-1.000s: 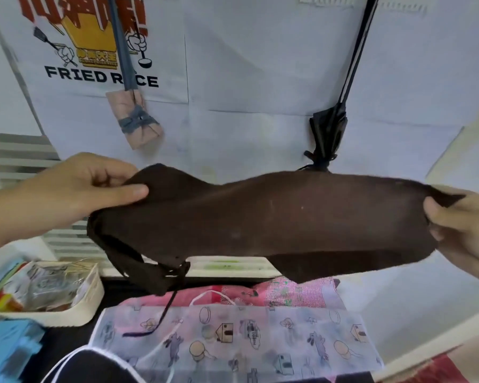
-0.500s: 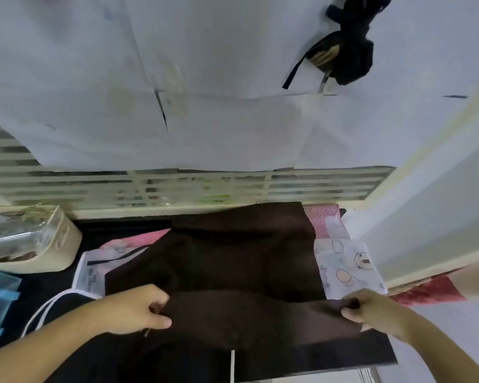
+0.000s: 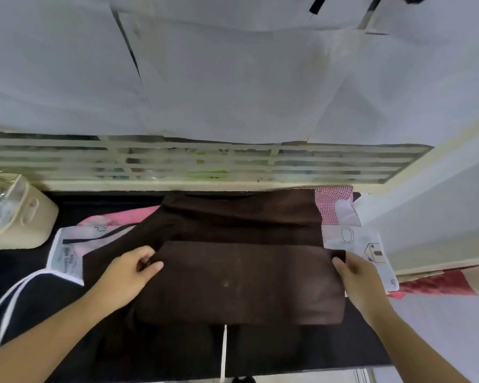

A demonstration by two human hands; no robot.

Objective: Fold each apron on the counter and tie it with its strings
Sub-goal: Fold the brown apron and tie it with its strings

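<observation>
Brown apron [image 3: 241,275]: lying on black counter [image 3: 103,201], over 3 patterned aprons, near half folded up. Left hand [image 3: 127,275] pinches fold's left corner; right hand [image 3: 354,275] grips right corner. Cream basket [image 3: 25,217] far left.

You're standing at a small food stall or shop counter, not a home kitchen. You face a black countertop [image 3: 103,201] pushed against a cream louvred window grille [image 3: 177,161], its upper part papered over with plain white sheets [image 3: 233,78]. Several fabric aprons [image 3: 241,272] lie piled on the counter, and 1 cream plastic basket [image 3: 25,217] of clear wrappers sits at your left.
</observation>
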